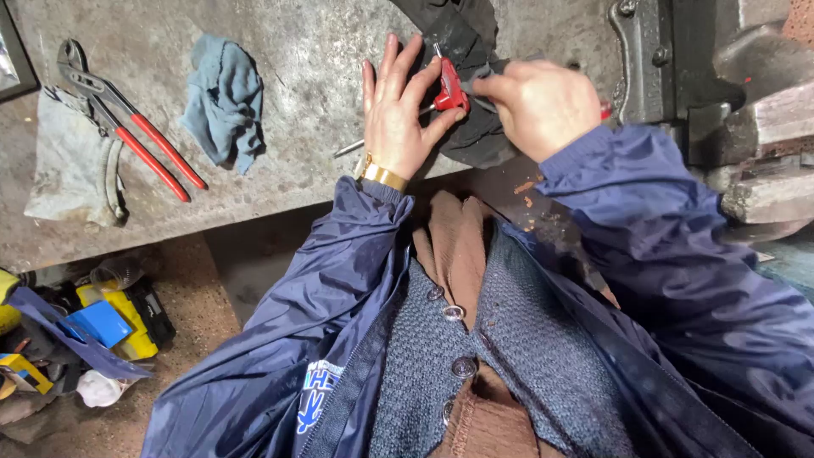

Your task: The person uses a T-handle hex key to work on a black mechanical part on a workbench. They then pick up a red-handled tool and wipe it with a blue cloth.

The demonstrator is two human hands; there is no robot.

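My left hand [398, 110] lies flat on the grey metal workbench [305, 51], fingers spread, with its thumb against a red T-handle hex key [449, 89] whose steel shaft [356, 147] pokes out to the lower left under the palm. My right hand [543, 106] is closed, pinching a dark cloth [462, 38] beside the red handle. The cloth lies bunched under both hands at the bench edge. A gold watch band sits on my left wrist.
Red-handled pliers [136, 136] lie at the left on a grey rag [72, 170]. A blue rag [225, 97] lies beside them. A large metal vise [712, 76] stands at the right. Boxes and clutter [93, 326] sit on the floor at lower left.
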